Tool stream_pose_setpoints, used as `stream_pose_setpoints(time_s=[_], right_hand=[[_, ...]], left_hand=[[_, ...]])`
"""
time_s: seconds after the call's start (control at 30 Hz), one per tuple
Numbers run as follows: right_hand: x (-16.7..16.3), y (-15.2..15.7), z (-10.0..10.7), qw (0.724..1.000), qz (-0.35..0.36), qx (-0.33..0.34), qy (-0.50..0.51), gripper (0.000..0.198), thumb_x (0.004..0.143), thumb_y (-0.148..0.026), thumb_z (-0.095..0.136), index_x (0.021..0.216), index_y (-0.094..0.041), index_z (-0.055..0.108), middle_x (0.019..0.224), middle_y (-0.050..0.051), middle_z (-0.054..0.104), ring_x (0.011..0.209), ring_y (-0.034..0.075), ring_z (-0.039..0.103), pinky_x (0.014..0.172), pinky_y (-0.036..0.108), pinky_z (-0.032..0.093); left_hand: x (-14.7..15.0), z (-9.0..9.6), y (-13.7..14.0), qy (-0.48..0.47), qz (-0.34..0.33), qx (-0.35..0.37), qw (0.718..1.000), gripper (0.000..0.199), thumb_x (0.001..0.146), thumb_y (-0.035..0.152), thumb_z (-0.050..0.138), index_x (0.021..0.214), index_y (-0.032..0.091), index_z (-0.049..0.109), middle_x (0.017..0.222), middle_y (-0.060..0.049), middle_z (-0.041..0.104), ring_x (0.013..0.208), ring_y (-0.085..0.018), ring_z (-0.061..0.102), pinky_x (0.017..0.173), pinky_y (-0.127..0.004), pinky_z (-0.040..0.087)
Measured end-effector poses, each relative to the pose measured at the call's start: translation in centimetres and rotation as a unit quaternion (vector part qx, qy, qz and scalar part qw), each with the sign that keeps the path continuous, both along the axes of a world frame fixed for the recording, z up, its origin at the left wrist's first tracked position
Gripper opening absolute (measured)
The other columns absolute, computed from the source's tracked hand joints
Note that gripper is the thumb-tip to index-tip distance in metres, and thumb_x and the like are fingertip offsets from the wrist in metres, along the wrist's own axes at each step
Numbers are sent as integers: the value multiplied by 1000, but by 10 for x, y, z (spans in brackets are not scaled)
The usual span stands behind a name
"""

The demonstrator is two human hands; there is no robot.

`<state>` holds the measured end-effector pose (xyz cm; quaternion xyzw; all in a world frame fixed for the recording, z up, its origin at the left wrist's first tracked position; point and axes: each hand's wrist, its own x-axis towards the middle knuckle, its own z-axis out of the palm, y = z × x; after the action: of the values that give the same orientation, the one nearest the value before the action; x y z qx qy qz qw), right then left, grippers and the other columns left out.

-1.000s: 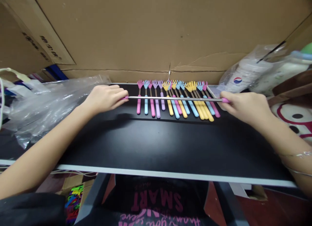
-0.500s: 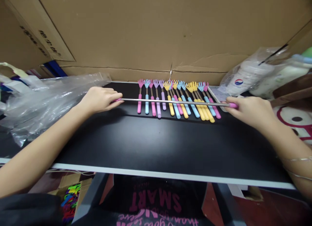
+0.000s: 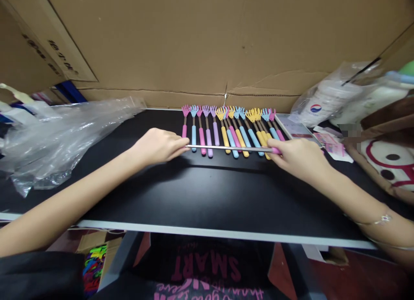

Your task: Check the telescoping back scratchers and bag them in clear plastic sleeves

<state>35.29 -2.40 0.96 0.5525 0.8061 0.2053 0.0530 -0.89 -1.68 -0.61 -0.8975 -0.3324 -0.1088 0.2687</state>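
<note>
Brown cardboard panels [image 3: 161,37] are standing behind a black desk [image 3: 207,209] with a pale front edge [image 3: 207,232]; soft glare [image 3: 207,189] is shining on its top, and reddish flooring [image 3: 339,282] is showing below

Your rod got way shorter

So your left hand [image 3: 161,145] and right hand [image 3: 299,158] have come in closer together, and the metal rod [image 3: 229,149] between them now spans less. It's lower in view too, and a pink-and-white card [image 3: 334,145] has popped out from behind your right arm.
</note>
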Motion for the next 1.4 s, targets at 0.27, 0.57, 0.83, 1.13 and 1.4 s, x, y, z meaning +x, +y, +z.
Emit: stream_pose_setpoints(time_s=[0.27,0.57,0.83,1.13,1.4], right_hand=[[-48,-14,8,997,80,12,14,25,89,-30,41,82,-21,64,60,6,62,52,18,52,50,28,15],[-50,-11,1,996,85,3,14,30,93,-32,40,93,-21,68,65,7,69,56,19,57,52,28,17],[-14,12,12,998,58,-20,17,31,93,-38,37,81,-23,61,60,5,61,54,19,52,50,27,18],[34,30,26,989,4,-118,83,33,94,-44,42,74,-23,58,64,3,62,56,17,52,56,28,27],[61,37,29,961,37,-227,153,46,95,-54,43,77,-20,69,60,-2,53,55,11,45,60,28,29]], left_hand=[[61,11,-18,-2,6,-76,997,38,100,38,38,72,18,56,55,0,60,48,-14,56,46,-25,14],[58,6,-12,6,15,-80,997,35,99,39,43,75,18,56,60,0,62,53,-13,61,46,-24,13],[24,15,4,1,10,-26,1000,44,100,43,35,73,19,59,62,-1,63,57,-14,61,47,-25,17],[-24,15,29,37,48,-3,998,53,102,46,23,77,20,61,65,-3,63,60,-15,60,49,-26,25],[-34,11,30,33,52,-30,998,46,100,44,28,74,20,59,64,-3,62,60,-15,59,50,-25,27]])
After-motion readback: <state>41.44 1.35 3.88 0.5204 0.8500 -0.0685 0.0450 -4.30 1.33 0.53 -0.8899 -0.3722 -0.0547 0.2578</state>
